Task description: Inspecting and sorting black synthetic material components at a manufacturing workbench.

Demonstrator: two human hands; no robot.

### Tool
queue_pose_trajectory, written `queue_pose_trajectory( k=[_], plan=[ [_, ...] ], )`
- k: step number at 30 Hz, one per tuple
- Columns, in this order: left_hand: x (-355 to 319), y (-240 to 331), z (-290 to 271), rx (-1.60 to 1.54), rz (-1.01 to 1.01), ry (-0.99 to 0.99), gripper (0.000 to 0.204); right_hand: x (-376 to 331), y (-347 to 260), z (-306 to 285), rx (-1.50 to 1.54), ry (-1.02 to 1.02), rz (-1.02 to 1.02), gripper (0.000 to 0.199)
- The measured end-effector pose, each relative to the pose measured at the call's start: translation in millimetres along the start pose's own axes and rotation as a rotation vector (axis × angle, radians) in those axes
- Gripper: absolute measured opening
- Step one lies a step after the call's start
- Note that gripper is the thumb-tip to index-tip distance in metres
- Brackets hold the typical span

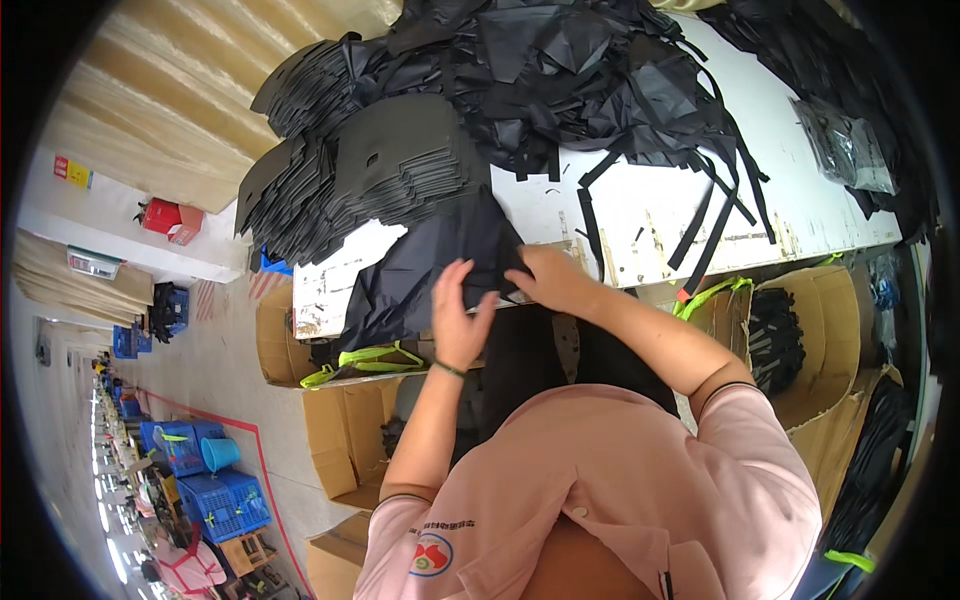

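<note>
A thin black fabric piece (415, 265) lies creased over the near edge of the white table (650, 215), in front of me. My left hand (462, 318) is over its near right part, fingers stretched and thumb apart, gripping nothing that I can see. Beside it, my right hand (553, 282) has thumb and fingers closed on the fabric's right edge. Just beyond the fabric stand stacks of dark grey flat panels (395, 145), each top panel with a small slot.
A heap of black fabric pieces with straps (590, 80) covers the table's far side. A clear plastic bag (845, 145) lies at right. Cardboard boxes (345, 435) stand below the table edge, some with neon-yellow trim (380, 358). Blue crates (222, 503) are on the floor at left.
</note>
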State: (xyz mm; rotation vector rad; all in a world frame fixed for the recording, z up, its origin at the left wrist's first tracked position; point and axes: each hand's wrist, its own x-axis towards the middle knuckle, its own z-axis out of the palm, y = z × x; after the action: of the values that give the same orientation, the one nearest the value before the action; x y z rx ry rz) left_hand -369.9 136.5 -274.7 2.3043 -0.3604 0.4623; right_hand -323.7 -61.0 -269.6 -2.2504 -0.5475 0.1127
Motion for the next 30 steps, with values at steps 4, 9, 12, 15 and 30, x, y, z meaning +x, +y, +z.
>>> queue_pose_trajectory(
  k=[4,9,12,15,30],
  plan=[
    [12,-7,39,-0.352,-0.099,-0.024,0.05,33,-57,-63,0.219,-0.042,-0.235,0.028],
    [37,9,41,-0.779,-0.244,0.122,0.022,71,-154,-129,0.681,-0.287,-0.357,0.028],
    [39,5,26,-0.761,-0.269,0.182,0.021,87,-204,-154,0.895,-0.22,-0.468,0.048],
    [40,-1,10,-0.767,-0.289,0.225,0.017,88,-246,-178,0.972,-0.136,-0.494,0.05],
    [40,-85,-112,0.299,0.16,-0.112,0.024,-58,81,-163,0.674,0.248,0.47,0.053]
  ],
)
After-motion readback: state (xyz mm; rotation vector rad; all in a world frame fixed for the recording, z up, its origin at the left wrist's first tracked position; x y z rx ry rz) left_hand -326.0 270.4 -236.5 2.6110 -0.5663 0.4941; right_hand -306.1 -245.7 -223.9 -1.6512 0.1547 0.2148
